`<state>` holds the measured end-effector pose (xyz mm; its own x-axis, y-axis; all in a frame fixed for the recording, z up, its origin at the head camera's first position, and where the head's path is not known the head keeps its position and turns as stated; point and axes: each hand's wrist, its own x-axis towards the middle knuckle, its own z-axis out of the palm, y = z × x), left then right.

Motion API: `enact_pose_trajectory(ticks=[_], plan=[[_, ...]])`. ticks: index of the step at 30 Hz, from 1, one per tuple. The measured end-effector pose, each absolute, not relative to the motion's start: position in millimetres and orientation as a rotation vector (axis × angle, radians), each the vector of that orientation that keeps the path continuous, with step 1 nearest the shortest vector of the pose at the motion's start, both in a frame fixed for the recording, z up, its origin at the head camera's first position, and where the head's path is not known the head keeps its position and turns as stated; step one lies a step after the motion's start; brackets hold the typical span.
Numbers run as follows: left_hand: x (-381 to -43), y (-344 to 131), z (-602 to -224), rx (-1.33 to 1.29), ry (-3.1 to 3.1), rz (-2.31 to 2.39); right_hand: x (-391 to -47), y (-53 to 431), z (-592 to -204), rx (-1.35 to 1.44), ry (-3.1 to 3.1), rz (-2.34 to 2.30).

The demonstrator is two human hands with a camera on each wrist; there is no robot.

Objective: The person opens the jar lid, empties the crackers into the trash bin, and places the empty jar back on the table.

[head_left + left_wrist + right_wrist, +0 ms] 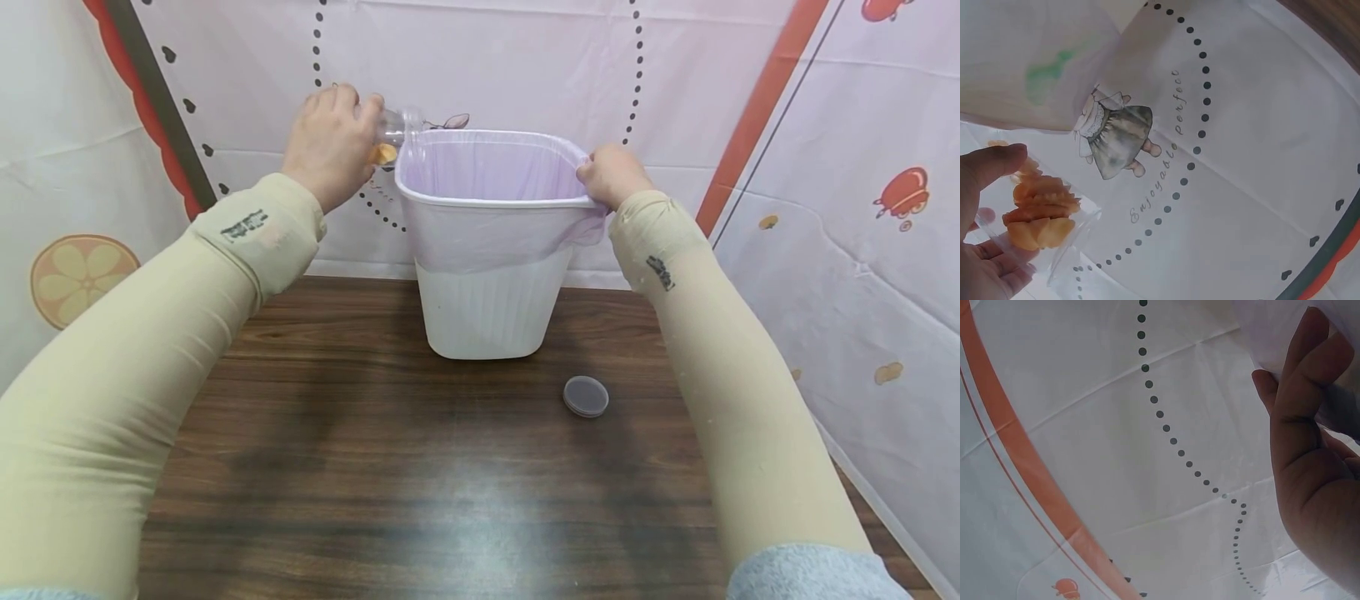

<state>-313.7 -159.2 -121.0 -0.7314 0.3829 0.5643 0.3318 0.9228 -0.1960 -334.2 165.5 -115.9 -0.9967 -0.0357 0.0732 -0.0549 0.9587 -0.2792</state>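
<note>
The clear plastic container (396, 127) of orange food pieces (1040, 212) is held tipped on its side at the left rim of the white bin (487, 308), its open mouth turned toward the bin's inside. The left hand (330, 146) has its fingers and thumb wrapped round the container; in the left wrist view the pieces sit bunched against the clear wall between thumb and palm, not yet out. The right hand (611, 177) grips the bin's right rim, fingers folded over the edge and pinching the pale purple liner bag (487, 171) against it, which the right wrist view shows from close by. The bin stands toward the desk's (360, 467) back edge, near the middle, in front of the patterned cloth backdrop (525, 67). A small round dark lid (586, 396) lies flat on the desk nearer the right edge, in front of the bin and apart from it. By my reading, the step in hand is emptying the container into the lined bin while the other hand steadies it. The next move would call for tipping the mouth further down over the liner, perhaps with a shake, as the pieces look stuck together, and for keeping hold of the rim so the light bin does not slide or tip.
</note>
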Motion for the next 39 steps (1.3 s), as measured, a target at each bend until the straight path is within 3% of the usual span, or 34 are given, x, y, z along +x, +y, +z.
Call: enact_pose_trajectory(ticks=[39], plan=[[-314.9,-146.1,-122.7,-0.740,-2.206,0.397,-337.5,166.0,-116.7,0.046,-3.039,0.418]])
